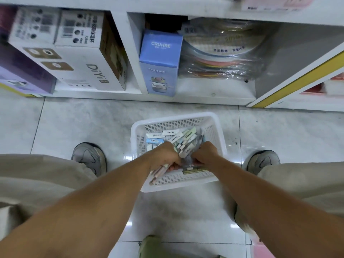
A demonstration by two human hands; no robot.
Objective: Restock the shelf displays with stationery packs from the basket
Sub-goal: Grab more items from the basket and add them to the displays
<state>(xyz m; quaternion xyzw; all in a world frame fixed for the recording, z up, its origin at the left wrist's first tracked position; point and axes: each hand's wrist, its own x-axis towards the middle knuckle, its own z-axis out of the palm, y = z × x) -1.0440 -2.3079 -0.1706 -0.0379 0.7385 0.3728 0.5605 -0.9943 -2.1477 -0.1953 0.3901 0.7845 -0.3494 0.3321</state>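
Inside the white basket (214, 125), both hands clench stationery packs (173, 135): the left hand (163, 156) grips a bundle, the right hand (204, 153) just beside it grasps others.

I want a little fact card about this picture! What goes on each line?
place: shop aisle, white shelf above a tiled floor
basket: white plastic basket on the floor between two grey shoes
inside: stationery packs in a loose pile
left hand: grips a bunch of pens
right hand: grips packs in the basket
on the shelf: blue CRUHRE box, white DiYi box
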